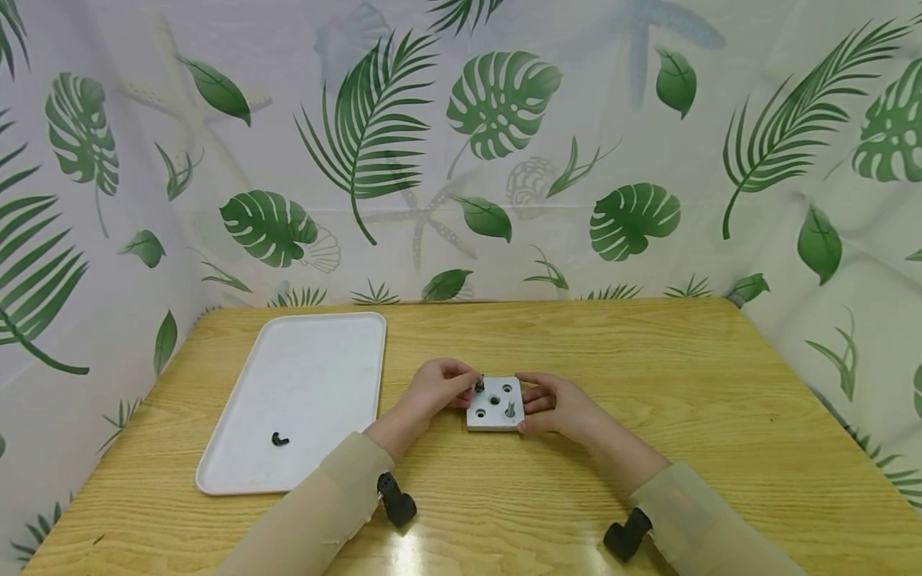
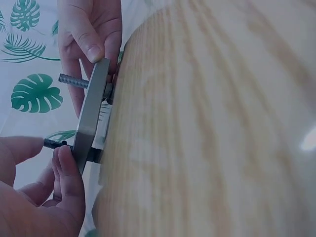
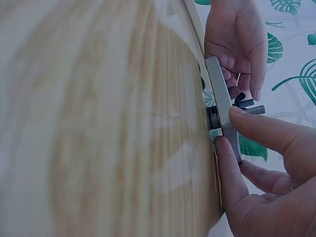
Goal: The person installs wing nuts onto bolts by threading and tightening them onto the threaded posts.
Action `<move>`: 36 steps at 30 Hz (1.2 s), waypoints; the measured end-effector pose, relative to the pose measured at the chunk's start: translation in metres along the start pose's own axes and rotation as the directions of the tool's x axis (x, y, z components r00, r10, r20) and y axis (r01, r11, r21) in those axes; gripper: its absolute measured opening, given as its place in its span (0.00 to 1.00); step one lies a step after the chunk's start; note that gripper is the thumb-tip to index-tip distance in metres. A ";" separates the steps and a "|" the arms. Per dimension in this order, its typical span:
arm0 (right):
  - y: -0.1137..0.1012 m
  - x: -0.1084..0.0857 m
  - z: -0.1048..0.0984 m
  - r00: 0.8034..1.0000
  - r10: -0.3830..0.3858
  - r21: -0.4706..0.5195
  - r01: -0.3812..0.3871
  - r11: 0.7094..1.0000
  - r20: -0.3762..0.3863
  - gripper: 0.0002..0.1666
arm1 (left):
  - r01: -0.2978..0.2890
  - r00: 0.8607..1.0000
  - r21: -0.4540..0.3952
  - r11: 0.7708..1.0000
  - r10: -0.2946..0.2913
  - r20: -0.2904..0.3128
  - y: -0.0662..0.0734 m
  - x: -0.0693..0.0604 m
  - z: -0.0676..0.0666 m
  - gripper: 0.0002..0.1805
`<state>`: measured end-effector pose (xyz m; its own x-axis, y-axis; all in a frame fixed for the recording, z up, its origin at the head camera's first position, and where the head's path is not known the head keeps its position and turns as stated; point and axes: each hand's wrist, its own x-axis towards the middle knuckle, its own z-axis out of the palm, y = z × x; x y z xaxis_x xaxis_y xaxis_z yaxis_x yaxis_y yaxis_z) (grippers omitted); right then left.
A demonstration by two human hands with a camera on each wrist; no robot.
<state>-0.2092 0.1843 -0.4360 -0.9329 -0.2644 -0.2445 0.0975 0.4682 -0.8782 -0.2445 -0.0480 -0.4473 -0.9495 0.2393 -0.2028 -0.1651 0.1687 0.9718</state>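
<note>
A square silver metal plate (image 1: pixel 495 415) with several holes sits low over the table, bolt heads beneath it. One bare bolt (image 1: pixel 511 409) sticks up at its near right corner. A second bolt (image 2: pixel 51 143) rises at the far left corner and carries a black wing nut (image 3: pixel 242 101). My left hand (image 1: pixel 436 386) pinches at this wing nut, its fingers partly hiding the nut and the plate's left edge. The right hand (image 1: pixel 565 406) grips the plate's right edge, with the thumb (image 3: pixel 237 111) on the plate near the bare bolt.
A white tray (image 1: pixel 317 360) lies on the wooden table (image 1: pixel 648 344) to the left. Another black wing nut (image 1: pixel 279 439) rests in the tray's near part. A leaf-printed cloth (image 1: pixel 547 264) hangs behind the table and at its sides.
</note>
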 end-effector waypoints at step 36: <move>0.002 0.001 -0.001 0.999 -0.039 0.003 0.039 0.999 0.013 0.51 | 0.014 1.000 0.002 1.000 -0.014 -0.020 0.001 -0.001 0.002 0.10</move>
<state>-0.2102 0.1857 -0.4378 -0.9315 -0.2933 -0.2154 0.0621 0.4550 -0.8883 -0.2438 -0.0464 -0.4460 -0.9523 0.2179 -0.2135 -0.1773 0.1741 0.9686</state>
